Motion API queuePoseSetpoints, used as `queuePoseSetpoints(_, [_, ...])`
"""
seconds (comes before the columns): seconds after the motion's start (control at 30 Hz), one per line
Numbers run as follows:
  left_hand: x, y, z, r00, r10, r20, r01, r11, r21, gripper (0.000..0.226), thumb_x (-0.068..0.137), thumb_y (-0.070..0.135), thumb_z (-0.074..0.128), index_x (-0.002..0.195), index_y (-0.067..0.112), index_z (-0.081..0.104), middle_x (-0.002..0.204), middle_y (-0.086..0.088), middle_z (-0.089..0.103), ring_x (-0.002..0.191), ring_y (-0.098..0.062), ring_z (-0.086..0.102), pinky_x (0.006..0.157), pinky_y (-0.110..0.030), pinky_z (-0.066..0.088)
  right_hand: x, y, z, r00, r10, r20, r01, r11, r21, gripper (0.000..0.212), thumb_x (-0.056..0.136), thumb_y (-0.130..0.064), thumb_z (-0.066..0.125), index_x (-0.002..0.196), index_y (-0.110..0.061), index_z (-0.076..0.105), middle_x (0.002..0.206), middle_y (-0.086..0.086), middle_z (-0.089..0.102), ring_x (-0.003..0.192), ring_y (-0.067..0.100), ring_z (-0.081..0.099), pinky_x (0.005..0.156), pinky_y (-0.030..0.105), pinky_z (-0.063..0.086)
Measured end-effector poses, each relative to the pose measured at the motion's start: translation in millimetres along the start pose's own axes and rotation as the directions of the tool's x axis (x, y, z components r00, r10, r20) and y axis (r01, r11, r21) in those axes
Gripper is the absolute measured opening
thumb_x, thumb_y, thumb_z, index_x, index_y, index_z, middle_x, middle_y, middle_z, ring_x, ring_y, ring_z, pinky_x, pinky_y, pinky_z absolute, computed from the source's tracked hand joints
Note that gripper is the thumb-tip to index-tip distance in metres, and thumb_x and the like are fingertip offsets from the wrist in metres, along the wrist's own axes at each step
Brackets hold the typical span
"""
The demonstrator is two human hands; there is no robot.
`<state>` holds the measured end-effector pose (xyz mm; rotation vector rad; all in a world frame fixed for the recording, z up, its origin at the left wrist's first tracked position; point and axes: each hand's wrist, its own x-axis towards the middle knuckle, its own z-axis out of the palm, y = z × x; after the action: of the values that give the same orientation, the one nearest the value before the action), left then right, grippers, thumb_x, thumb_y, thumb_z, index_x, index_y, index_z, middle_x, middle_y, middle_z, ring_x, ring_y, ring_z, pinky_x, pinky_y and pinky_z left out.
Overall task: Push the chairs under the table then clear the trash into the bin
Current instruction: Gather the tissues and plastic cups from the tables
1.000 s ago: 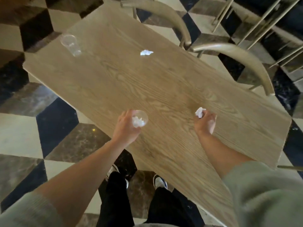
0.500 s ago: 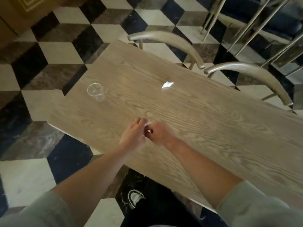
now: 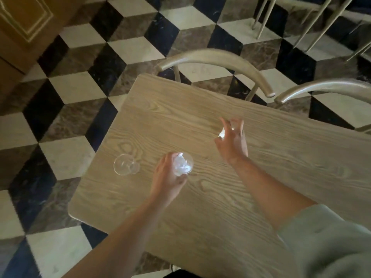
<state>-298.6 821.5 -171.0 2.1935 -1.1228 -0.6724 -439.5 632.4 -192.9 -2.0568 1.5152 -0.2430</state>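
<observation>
My left hand (image 3: 168, 180) holds a clear plastic cup (image 3: 183, 164) with white crumpled paper inside, just above the wooden table (image 3: 200, 217). A second clear plastic cup (image 3: 124, 164) stands empty on the table a little to the left of it. My right hand (image 3: 232, 141) reaches over the table's far side with fingers spread around a small white crumpled paper (image 3: 221, 134); whether they touch it I cannot tell. Two chairs with curved metal backs, one (image 3: 216, 59) and another (image 3: 325, 88), stand against the far edge of the table.
The floor (image 3: 70, 93) is a black, white and brown cube-pattern tile. A wooden door or cabinet (image 3: 24, 25) is at the far left. Thin metal legs (image 3: 321, 19) of other furniture stand at the far right.
My right hand dropped its paper into the held cup, then moved away to the far paper on the table. The camera view shifted toward the table's left end.
</observation>
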Motion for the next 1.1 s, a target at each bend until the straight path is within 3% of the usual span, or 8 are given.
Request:
queuePoseSetpoints(0.1, [11.3, -5.8, 1.7, 0.999, 0.009, 0.045, -0.009, 1.0, 0.009, 0.067, 0.071, 0.01, 0.082, 0.132, 0.017, 0.058, 0.122, 0.0, 0.059, 0.112, -0.027, 0.061, 0.099, -0.044, 0.05, 6.9, 5.0, 15.2, 0.998, 0.052, 0.041, -0.054, 0.997, 0.047, 0.025, 0.092, -0.01, 0.063, 0.114, -0.011, 0.073, 0.128, 0.013, 0.056, 0.105, 0.03, 0.063, 0.082, 0.03, 0.048])
queuePoseSetpoints(0.23, [13.3, -18.4, -0.6, 0.996, 0.027, 0.081, -0.027, 1.0, -0.006, 0.068, 0.07, 0.011, 0.084, 0.132, 0.016, 0.056, 0.124, -0.003, 0.061, 0.111, -0.027, 0.061, 0.097, -0.043, 0.051, -31.8, -27.4, 15.5, 1.0, 0.008, 0.001, -0.008, 0.933, 0.359, 0.012, 0.084, -0.014, 0.078, 0.086, -0.025, 0.079, 0.081, -0.008, 0.074, 0.067, -0.001, 0.063, 0.071, 0.018, 0.048])
queuePoseSetpoints(0.33, [14.3, -25.5, -6.2, 0.991, 0.062, 0.116, -0.061, 0.998, -0.014, 0.066, 0.074, 0.014, 0.081, 0.133, 0.017, 0.054, 0.125, -0.003, 0.059, 0.114, -0.024, 0.058, 0.098, -0.041, 0.049, -65.9, -60.4, 9.7, 0.996, -0.027, 0.086, -0.02, 0.865, 0.502, 0.01, 0.08, -0.019, 0.083, 0.083, -0.027, 0.076, 0.067, -0.023, 0.07, 0.054, -0.002, 0.056, 0.059, 0.01, 0.042])
queuePoseSetpoints(0.47, [7.3, -32.8, -16.6, 0.979, 0.124, 0.159, -0.124, 0.992, -0.009, 0.06, 0.074, 0.013, 0.079, 0.128, 0.021, 0.055, 0.123, 0.001, 0.058, 0.117, -0.021, 0.055, 0.095, -0.039, 0.05, -103.3, -89.7, 25.9, 0.957, -0.207, 0.203, 0.142, 0.945, 0.295, 0.01, 0.088, -0.024, 0.078, 0.097, -0.021, 0.08, 0.083, -0.015, 0.077, 0.068, -0.006, 0.064, 0.066, 0.01, 0.045])
queuePoseSetpoints(0.53, [0.5, -39.8, -28.6, 0.973, 0.154, 0.17, -0.154, 0.988, -0.012, 0.058, 0.072, 0.011, 0.079, 0.124, 0.021, 0.056, 0.12, 0.001, 0.059, 0.115, -0.022, 0.056, 0.092, -0.041, 0.051, -111.4, -105.8, 30.7, 0.929, -0.242, 0.279, 0.213, 0.968, 0.13, 0.019, 0.094, -0.026, 0.066, 0.108, -0.025, 0.079, 0.101, -0.003, 0.079, 0.09, 0.013, 0.072, 0.078, 0.031, 0.053])
queuePoseSetpoints(0.7, [-22.7, -64.6, -67.3, 0.929, 0.23, 0.29, -0.248, 0.968, 0.03, 0.052, 0.075, 0.013, 0.076, 0.124, 0.013, 0.059, 0.123, -0.007, 0.058, 0.111, -0.033, 0.062, 0.085, -0.048, 0.055, -133.2, -154.2, 28.1, 0.699, -0.02, 0.715, 0.282, 0.926, -0.251, 0.057, 0.097, -0.005, 0.041, 0.147, -0.029, 0.054, 0.14, 0.008, 0.062, 0.122, 0.03, 0.061, 0.091, 0.035, 0.052])
queuePoseSetpoints(0.9, [-41.4, -89.1, -101.5, 0.92, 0.228, 0.319, -0.261, 0.963, 0.064, 0.059, 0.078, 0.016, 0.079, 0.132, 0.01, 0.056, 0.129, -0.01, 0.059, 0.116, -0.032, 0.061, 0.089, -0.042, 0.053, -171.5, -192.0, 45.9, 0.618, 0.037, 0.785, 0.321, 0.9, -0.295, 0.071, 0.093, 0.0, 0.043, 0.156, -0.032, 0.038, 0.103, 0.001, 0.058, 0.081, 0.02, 0.064, 0.071, 0.035, 0.055])
queuePoseSetpoints(1.1, [-50.4, -111.8, -122.8, 0.933, 0.21, 0.292, -0.232, 0.972, 0.043, 0.054, 0.079, 0.019, 0.079, 0.127, 0.016, 0.053, 0.124, -0.003, 0.057, 0.106, -0.025, 0.061, 0.082, -0.041, 0.054, -187.5, -197.8, 30.2, 0.774, -0.111, 0.623, 0.237, 0.964, -0.123, 0.049, 0.094, -0.01, 0.051, 0.137, -0.032, 0.061, 0.1, -0.005, 0.07, 0.062, 0.006, 0.056, 0.057, 0.019, 0.04])
